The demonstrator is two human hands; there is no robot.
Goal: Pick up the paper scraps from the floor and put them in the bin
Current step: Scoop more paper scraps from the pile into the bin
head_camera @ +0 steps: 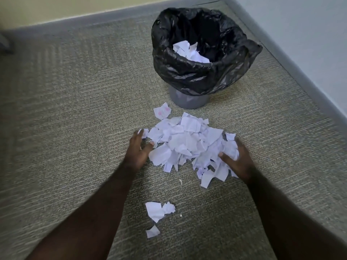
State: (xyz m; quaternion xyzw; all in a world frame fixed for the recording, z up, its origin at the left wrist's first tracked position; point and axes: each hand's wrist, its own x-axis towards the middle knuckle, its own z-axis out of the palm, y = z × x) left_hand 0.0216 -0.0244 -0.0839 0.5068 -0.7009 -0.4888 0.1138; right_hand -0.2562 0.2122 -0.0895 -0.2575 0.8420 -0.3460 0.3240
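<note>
A heap of white torn paper scraps (pixel 187 143) lies on the carpet in front of a grey bin (pixel 189 101) lined with a black bag (pixel 187 72). White scraps (pixel 189 51) sit inside the bag. My left hand (pixel 138 151) rests against the heap's left edge, fingers spread. My right hand (pixel 237 160) presses the heap's right edge, thumb and fingers over some scraps. Both hands flank the pile. A single scrap (pixel 162 111) lies just beyond the heap. Two or three stray scraps (pixel 158 210) lie nearer to me, between my forearms.
The floor is grey-beige carpet (pixel 75 109). A grey skirting board (pixel 293 72) and pale wall run along the right, meeting another wall behind the bin. A dark object (pixel 4 44) shows at the far left edge.
</note>
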